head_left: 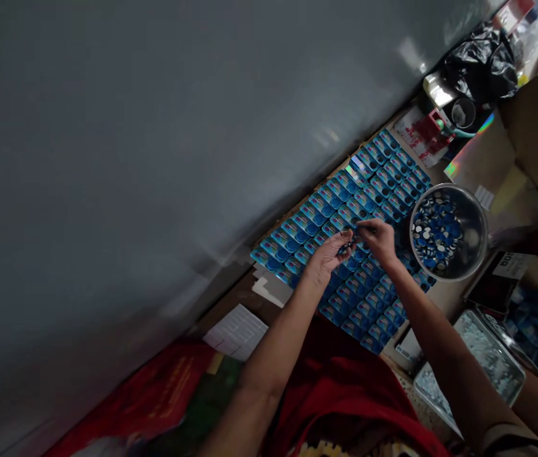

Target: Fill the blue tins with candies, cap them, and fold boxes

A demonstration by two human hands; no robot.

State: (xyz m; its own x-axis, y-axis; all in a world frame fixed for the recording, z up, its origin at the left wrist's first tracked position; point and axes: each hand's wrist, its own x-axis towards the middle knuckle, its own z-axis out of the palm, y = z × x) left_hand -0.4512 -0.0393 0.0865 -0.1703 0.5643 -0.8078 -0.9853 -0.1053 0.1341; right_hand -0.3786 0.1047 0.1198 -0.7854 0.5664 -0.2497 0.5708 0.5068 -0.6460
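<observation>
The blue cards [307, 223] are printed too small to read.

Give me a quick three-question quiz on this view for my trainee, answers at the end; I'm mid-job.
1. Which bare hand is nearer the round, shiny metal bowl: the left hand or the right hand?
2. True or false: that bowl holds only red cubes.
3. Fill in: both hands are over blue rectangular packs laid out in ____.

Key:
1. The right hand.
2. False; it holds small round discs, many of them blue.
3. Rows.
</observation>
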